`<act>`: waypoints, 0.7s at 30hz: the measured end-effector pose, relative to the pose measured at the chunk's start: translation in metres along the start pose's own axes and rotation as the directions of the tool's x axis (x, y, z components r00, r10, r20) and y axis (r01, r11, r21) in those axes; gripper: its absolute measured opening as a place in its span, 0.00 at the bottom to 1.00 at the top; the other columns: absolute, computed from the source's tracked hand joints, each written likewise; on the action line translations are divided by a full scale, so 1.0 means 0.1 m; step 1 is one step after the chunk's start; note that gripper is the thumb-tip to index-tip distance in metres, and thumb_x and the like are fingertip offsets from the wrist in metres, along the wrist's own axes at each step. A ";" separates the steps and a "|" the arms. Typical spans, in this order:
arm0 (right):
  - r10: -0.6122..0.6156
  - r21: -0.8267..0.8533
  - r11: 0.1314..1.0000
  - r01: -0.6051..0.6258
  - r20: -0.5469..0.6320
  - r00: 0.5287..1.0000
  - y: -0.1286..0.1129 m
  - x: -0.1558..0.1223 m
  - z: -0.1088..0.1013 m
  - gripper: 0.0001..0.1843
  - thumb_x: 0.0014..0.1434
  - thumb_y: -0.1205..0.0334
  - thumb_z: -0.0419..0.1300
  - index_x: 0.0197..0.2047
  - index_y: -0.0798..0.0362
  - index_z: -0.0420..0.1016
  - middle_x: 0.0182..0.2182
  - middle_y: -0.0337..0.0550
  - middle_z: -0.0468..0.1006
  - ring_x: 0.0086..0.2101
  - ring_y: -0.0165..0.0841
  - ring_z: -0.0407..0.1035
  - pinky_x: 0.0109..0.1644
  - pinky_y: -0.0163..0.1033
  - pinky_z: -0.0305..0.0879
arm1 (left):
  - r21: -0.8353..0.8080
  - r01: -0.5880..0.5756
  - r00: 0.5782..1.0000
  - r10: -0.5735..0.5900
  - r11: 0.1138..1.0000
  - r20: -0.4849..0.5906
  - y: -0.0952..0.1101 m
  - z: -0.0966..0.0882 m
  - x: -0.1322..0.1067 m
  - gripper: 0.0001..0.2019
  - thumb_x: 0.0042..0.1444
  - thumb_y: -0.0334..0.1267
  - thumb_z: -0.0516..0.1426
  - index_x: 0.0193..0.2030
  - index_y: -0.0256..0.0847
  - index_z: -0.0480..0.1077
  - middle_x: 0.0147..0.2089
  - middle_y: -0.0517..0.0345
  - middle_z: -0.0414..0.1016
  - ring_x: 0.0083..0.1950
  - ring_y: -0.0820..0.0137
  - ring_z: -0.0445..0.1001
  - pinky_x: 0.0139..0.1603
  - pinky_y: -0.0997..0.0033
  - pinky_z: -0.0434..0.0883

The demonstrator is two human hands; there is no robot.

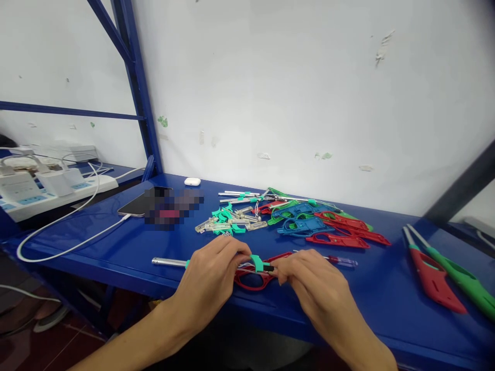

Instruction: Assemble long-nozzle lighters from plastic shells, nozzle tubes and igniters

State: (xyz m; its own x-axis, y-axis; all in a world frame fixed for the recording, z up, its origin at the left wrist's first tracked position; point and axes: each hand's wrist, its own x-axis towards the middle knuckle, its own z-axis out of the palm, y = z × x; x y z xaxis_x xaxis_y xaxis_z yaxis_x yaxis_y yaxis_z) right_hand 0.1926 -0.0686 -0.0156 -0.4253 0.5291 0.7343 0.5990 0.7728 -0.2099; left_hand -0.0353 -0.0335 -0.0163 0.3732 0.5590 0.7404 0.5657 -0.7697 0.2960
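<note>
My left hand (212, 273) is closed in a pinch on a teal lighter trigger (256, 263) with thin white wires beside it. My right hand (315, 281) is closed on a small black-ended part (269, 268) against the trigger; the fingertips hide most of it. Just beneath them lies a red lighter shell half (253, 284), partly covered. A silver lighter tube (168, 262) with a teal end sticks out left of my left hand, its right end hidden. Behind my right hand lies a screwdriver with a clear purple handle (343, 261).
Behind the hands are a pile of teal triggers and clear tanks (228, 221), metal tubes (240, 196), and blue shell halves (305, 225) among red and green ones. Whole red (435, 283) and green (462, 281) lighters lie right. A charging phone (141, 202) and white earbud case (192, 182) sit left.
</note>
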 end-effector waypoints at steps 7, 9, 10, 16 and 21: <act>0.013 -0.065 0.998 -0.011 0.024 1.000 0.04 0.01 0.00 0.09 0.73 0.72 0.56 0.44 0.48 0.72 0.35 0.36 0.81 0.35 0.32 0.72 0.43 0.37 0.62 | -0.009 0.018 0.999 -0.018 1.000 0.039 0.00 0.01 -0.05 0.08 0.71 0.26 0.53 0.43 0.41 0.71 0.39 0.60 0.78 0.37 0.70 0.78 0.40 0.71 0.73; 0.032 -0.069 0.997 -0.028 0.060 0.998 0.06 0.01 0.01 0.09 0.73 0.72 0.56 0.44 0.48 0.73 0.37 0.37 0.83 0.36 0.33 0.75 0.44 0.38 0.63 | 0.002 0.035 0.998 -0.035 0.999 0.058 0.00 0.01 -0.07 0.08 0.71 0.27 0.53 0.44 0.41 0.71 0.40 0.59 0.78 0.37 0.69 0.78 0.39 0.71 0.73; 0.043 -0.069 0.997 -0.038 0.075 0.996 0.07 0.00 0.01 0.10 0.73 0.72 0.55 0.45 0.48 0.73 0.38 0.38 0.84 0.37 0.34 0.76 0.44 0.39 0.64 | 0.005 0.035 0.997 -0.036 0.999 0.063 0.00 0.01 -0.07 0.08 0.71 0.27 0.53 0.44 0.41 0.71 0.41 0.59 0.78 0.37 0.69 0.78 0.39 0.71 0.73; 0.052 -0.074 0.996 -0.046 0.079 0.996 0.07 0.01 0.01 0.10 0.75 0.67 0.53 0.45 0.47 0.75 0.39 0.41 0.86 0.38 0.35 0.79 0.45 0.40 0.67 | 0.024 -0.044 0.999 0.044 0.999 0.021 0.04 -0.02 -0.07 0.06 0.71 0.28 0.55 0.46 0.42 0.71 0.42 0.60 0.78 0.40 0.69 0.78 0.43 0.71 0.74; 0.059 -0.071 0.996 -0.052 0.092 0.994 0.06 0.02 0.00 0.08 0.76 0.65 0.55 0.46 0.47 0.75 0.40 0.40 0.86 0.39 0.36 0.80 0.46 0.41 0.66 | 0.031 -0.030 0.998 0.028 0.999 0.048 0.14 -0.08 -0.11 0.06 0.72 0.28 0.54 0.47 0.43 0.71 0.42 0.60 0.77 0.38 0.70 0.78 0.40 0.72 0.73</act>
State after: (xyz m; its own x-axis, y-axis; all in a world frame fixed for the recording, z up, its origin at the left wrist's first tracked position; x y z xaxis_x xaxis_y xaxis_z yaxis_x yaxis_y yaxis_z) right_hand 0.1956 -0.0629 -0.0155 -0.4501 0.6034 0.6583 0.6672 0.7172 -0.2012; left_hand -0.0373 -0.0529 -0.0161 0.4239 0.5510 0.7189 0.5765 -0.7763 0.2551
